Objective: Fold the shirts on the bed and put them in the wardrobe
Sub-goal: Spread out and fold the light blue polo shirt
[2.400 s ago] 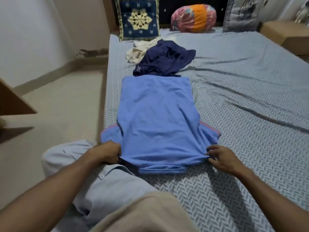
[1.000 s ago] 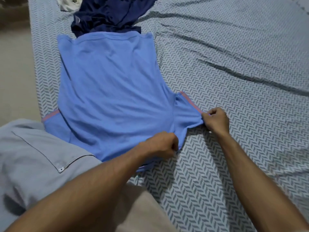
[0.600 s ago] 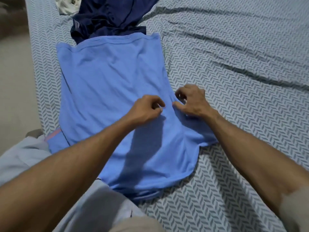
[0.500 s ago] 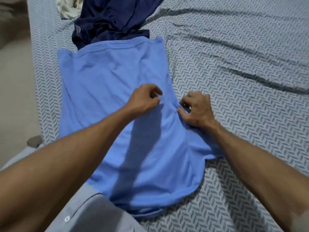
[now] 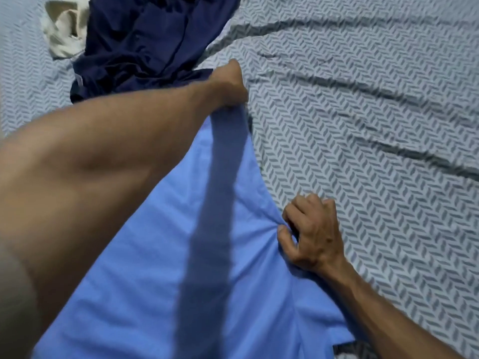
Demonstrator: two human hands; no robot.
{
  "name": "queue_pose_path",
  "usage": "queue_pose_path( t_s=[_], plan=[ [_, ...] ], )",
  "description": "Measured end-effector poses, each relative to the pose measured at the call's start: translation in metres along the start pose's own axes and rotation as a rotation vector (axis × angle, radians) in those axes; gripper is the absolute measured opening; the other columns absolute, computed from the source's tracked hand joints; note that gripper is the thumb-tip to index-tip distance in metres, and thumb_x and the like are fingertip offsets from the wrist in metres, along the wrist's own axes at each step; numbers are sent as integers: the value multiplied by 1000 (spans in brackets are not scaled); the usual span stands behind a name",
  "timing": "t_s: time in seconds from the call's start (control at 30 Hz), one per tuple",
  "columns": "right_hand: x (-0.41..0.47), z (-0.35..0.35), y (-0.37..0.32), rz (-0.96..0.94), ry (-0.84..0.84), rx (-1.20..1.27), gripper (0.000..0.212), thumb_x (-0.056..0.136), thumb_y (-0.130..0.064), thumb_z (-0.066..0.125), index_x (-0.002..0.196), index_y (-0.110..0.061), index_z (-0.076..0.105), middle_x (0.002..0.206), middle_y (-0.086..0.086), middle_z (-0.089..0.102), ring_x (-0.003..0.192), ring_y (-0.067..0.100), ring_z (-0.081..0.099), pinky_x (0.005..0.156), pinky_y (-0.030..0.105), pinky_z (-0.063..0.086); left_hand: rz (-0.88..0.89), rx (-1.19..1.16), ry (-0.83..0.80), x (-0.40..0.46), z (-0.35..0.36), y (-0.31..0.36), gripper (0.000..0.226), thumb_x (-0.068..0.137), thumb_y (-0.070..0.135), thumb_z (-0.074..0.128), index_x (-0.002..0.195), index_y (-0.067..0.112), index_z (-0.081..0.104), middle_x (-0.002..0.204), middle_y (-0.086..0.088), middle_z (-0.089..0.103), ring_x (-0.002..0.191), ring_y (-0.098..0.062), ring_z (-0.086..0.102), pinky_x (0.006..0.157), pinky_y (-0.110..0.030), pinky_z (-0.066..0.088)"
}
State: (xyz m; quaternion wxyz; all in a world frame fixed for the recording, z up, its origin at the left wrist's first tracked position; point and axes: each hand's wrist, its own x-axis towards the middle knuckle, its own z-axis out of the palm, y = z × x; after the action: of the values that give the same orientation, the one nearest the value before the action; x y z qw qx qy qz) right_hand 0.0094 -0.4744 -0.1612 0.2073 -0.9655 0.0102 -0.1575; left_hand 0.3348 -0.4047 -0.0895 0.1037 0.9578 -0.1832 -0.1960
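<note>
- Cream garment [image 5: 63, 35] and navy shirt [image 5: 140, 45], crumpled matte heaps, lie unfolded at far left.
- My left hand [image 5: 229, 85] grips the light blue shirt [image 5: 160, 268] at its far right corner; finger detail is hidden.
- My right hand [image 5: 312, 235] pinches its right edge, gathering radial creases.
- Risk: the soft, limp knit may skew or bunch if I pull unevenly.
- The herringbone sheet [image 5: 363, 125] is already rucked; it could drag along.
</note>
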Motion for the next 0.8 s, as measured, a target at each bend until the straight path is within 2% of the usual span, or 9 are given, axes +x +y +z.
queue_pose_path(
  t_s=[0.07,0.17,0.3,0.4,0.47,0.57,0.63,0.73,0.8],
  plan=[
    [-1,1,1,5,7,-1,17,73,-23,56,65,-16,43,71,0,45,68,26,43,64,43,30,21,-10,-57,5,-8,1,26,79,7,71,103,-2,69,103,-24,73,89,-33,73,78,-40,62],
    [-3,2,0,52,27,46,17,70,-23,54,61,-13,43,77,1,50,69,25,44,65,43,30,83,-207,71,7,-19,4,6,81,3,69,84,4,73,82,-20,74,65,-27,73,65,-39,64],
    [-5,4,1,90,65,112,17,66,-21,52,58,-11,40,80,3,51,71,25,41,67,43,31,140,-555,211,5,-12,12,12,91,2,67,80,5,66,68,-11,66,49,-12,64,52,-25,57],
    [-5,5,0,113,68,106,17,65,-19,52,57,-10,39,81,5,51,73,25,41,67,43,32,97,-627,198,14,11,4,11,89,2,68,81,9,64,73,-8,68,64,-20,72,62,-40,63],
    [-5,6,0,127,61,80,18,63,-19,53,58,-11,38,82,5,50,74,25,40,67,41,31,110,-556,145,12,21,-1,15,88,5,63,99,14,62,94,-7,69,80,-21,71,73,-44,62],
    [-4,8,0,145,38,50,20,62,-20,55,57,-12,38,84,5,50,75,24,40,68,39,30,183,-407,83,-1,18,0,61,88,6,54,145,24,40,143,-16,49,107,-30,62,77,-41,56],
    [-4,6,-2,155,21,30,21,62,-20,57,56,-11,39,85,5,49,76,25,40,68,39,31,238,-487,43,-22,15,-7,77,90,3,50,158,24,20,154,-32,33,115,-39,60,79,-41,55],
    [-3,3,-4,173,0,12,22,62,-21,58,55,-11,40,84,4,48,77,25,42,70,42,35,264,-499,67,-74,24,-34,82,87,14,55,159,7,17,164,-20,20,149,-34,29,119,-45,30],
    [-2,-2,-11,179,1,9,21,63,-24,55,56,-13,39,84,4,48,76,26,43,70,44,37,285,-468,88,-125,35,-62,84,82,29,56,154,-1,27,160,-19,28,148,-31,28,122,-27,15]
  ],
)
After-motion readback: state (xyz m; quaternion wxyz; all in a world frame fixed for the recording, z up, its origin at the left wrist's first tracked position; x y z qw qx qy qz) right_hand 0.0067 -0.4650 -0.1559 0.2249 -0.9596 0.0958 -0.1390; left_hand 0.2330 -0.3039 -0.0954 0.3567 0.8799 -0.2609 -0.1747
